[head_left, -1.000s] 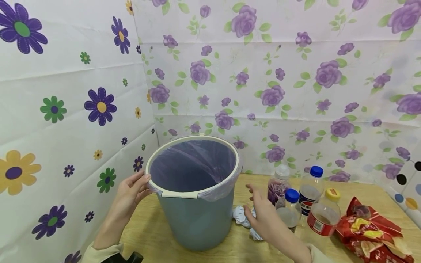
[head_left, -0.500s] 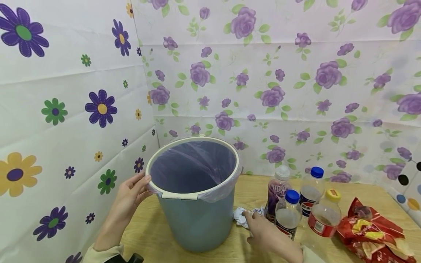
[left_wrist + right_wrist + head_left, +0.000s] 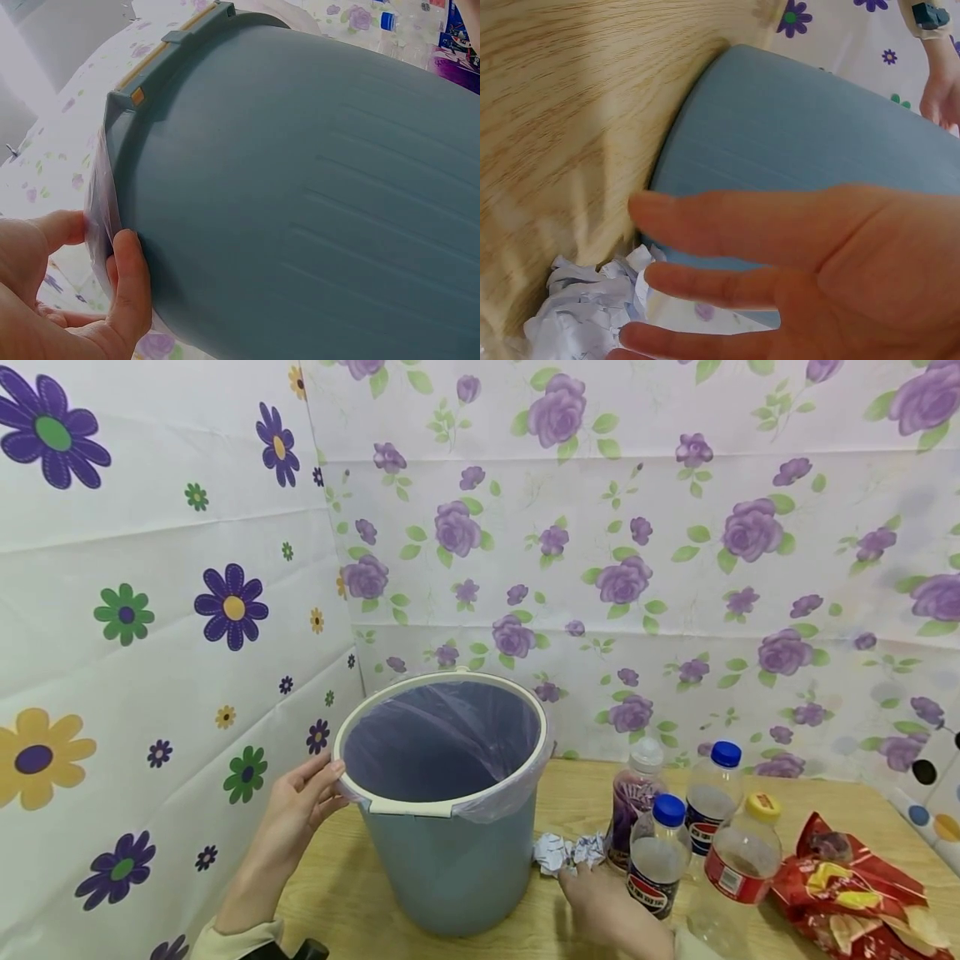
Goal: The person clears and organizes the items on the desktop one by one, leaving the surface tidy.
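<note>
A blue-grey trash can (image 3: pixel 457 877) with a cream rim and a thin translucent liner stands on the wooden table. My left hand (image 3: pixel 296 806) pinches its rim and liner at the left side, thumb outermost in the left wrist view and fingertips (image 3: pixel 129 259) against the wall. Right of the can lie two crumpled paper balls (image 3: pixel 552 853). My right hand (image 3: pixel 603 902) is low over the table just in front of them. In the right wrist view its thumb and fingers (image 3: pixel 712 286) are extended and spread, fingertips right by the crumpled paper (image 3: pixel 581 311).
Close to the right hand stand several plastic bottles: a purple-labelled one (image 3: pixel 633 802), two blue-capped ones, the nearer (image 3: pixel 658 860) in front, and a yellow-capped one (image 3: pixel 742 860). A red snack bag (image 3: pixel 855 885) lies farther right. Flowered sheets (image 3: pixel 480 527) enclose the back and left.
My right hand has moved down to the table in front of the paper balls, covering where another crumpled piece showed a second ago. The left hand keeps its hold on the rim.
</note>
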{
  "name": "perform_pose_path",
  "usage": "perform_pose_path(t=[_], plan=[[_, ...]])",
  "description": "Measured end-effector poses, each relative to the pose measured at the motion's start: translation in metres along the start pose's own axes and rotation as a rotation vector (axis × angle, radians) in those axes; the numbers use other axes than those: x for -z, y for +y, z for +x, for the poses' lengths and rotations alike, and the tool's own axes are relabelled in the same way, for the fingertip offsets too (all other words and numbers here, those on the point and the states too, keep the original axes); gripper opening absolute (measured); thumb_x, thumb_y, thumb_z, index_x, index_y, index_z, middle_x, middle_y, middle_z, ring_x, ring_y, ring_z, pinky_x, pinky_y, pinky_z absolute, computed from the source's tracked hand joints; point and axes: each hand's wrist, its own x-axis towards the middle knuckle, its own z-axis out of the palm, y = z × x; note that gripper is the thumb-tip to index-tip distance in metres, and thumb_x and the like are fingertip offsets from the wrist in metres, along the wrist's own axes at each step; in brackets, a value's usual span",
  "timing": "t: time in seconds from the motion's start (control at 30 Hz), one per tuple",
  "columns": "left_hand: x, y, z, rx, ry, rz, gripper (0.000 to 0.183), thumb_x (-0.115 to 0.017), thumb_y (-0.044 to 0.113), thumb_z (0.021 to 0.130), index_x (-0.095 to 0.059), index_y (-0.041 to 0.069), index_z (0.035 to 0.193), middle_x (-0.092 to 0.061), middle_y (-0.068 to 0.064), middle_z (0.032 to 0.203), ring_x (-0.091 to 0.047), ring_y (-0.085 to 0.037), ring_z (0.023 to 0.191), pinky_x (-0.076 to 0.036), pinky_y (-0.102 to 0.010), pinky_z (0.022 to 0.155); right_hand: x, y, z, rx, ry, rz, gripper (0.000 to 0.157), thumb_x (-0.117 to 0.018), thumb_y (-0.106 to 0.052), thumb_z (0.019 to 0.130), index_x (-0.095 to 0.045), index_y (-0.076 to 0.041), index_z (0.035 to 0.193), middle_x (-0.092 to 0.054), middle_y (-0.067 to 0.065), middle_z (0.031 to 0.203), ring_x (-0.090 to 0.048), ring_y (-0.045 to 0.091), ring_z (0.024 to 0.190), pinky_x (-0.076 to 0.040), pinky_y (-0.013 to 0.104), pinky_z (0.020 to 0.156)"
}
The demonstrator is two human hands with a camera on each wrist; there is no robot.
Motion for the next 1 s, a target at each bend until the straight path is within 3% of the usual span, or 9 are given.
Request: perform_pose_path(t=[0.17, 0.33, 0.5, 0.6, 0.73, 0.83, 1.0], plan=[[0.000, 0.000, 0.000, -0.006, 0.002, 0.009, 0.062, -0.052, 0.025, 0.093, -0.025, -0.007, 0.140, -0.062, 0.011, 0.102, -0.061, -0.003, 0.087, -0.054, -0.017, 0.078, -0.004, 0.000, -0.001, -0.023, 0.088, -0.045, 0.046, -0.073, -0.023, 0.064, -0.059, -0.004, 0.104, -0.058, 0.018, 0.092, -0.057, 0.036, 0.083, -0.050, 0.050, 0.067], [0.000, 0.001, 0.000, -0.002, 0.005, 0.007, 0.062, -0.052, 0.024, 0.093, -0.025, -0.007, 0.140, -0.062, 0.012, 0.099, -0.061, -0.002, 0.086, -0.054, -0.017, 0.078, -0.004, 0.000, 0.001, -0.034, 0.056, 0.011, 0.041, -0.073, -0.018, 0.066, -0.058, -0.004, 0.102, -0.056, 0.019, 0.093, -0.054, 0.039, 0.084, -0.047, 0.057, 0.070], [-0.001, 0.002, 0.001, 0.007, 0.007, -0.004, 0.062, -0.052, 0.024, 0.093, -0.025, -0.007, 0.140, -0.063, 0.011, 0.100, -0.061, -0.002, 0.086, -0.054, -0.017, 0.077, -0.003, 0.000, 0.004, 0.016, 0.037, 0.054, 0.034, -0.071, -0.012, 0.071, -0.058, -0.005, 0.102, -0.056, 0.018, 0.094, -0.057, 0.033, 0.081, -0.050, 0.049, 0.066], [0.000, 0.001, 0.001, 0.016, 0.010, 0.003, 0.063, -0.052, 0.025, 0.093, -0.025, -0.007, 0.140, -0.062, 0.011, 0.100, -0.061, -0.002, 0.086, -0.054, -0.016, 0.077, -0.004, 0.000, 0.005, 0.042, -0.017, 0.083, 0.038, -0.074, -0.013, 0.069, -0.059, -0.007, 0.103, -0.057, 0.016, 0.095, -0.057, 0.029, 0.082, -0.051, 0.045, 0.066], [0.000, 0.000, 0.000, 0.022, 0.020, 0.004, 0.063, -0.053, 0.025, 0.093, -0.025, -0.006, 0.140, -0.062, 0.012, 0.099, -0.061, -0.002, 0.086, -0.054, -0.016, 0.077, -0.007, -0.001, 0.009, 0.010, -0.130, 0.080, 0.053, -0.077, -0.012, 0.066, -0.058, -0.013, 0.116, -0.056, 0.017, 0.108, -0.055, 0.034, 0.097, -0.051, 0.049, 0.078], [0.000, 0.000, 0.000, 0.022, 0.018, 0.000, 0.063, -0.053, 0.025, 0.093, -0.025, -0.006, 0.141, -0.062, 0.012, 0.099, -0.061, -0.002, 0.086, -0.054, -0.016, 0.077, -0.010, -0.002, 0.013, -0.026, -0.212, 0.068, 0.050, -0.071, -0.009, 0.074, -0.057, -0.017, 0.121, -0.055, 0.018, 0.119, -0.054, 0.037, 0.106, -0.050, 0.050, 0.085], [0.000, 0.000, 0.001, 0.021, 0.009, -0.011, 0.065, -0.053, 0.025, 0.093, -0.023, -0.007, 0.141, -0.062, 0.009, 0.104, -0.061, -0.003, 0.088, -0.054, -0.016, 0.078, -0.013, -0.001, 0.015, -0.018, -0.258, 0.080, 0.034, -0.068, -0.010, 0.078, -0.062, -0.015, 0.112, -0.061, 0.015, 0.114, -0.057, 0.031, 0.105, -0.051, 0.045, 0.086]])
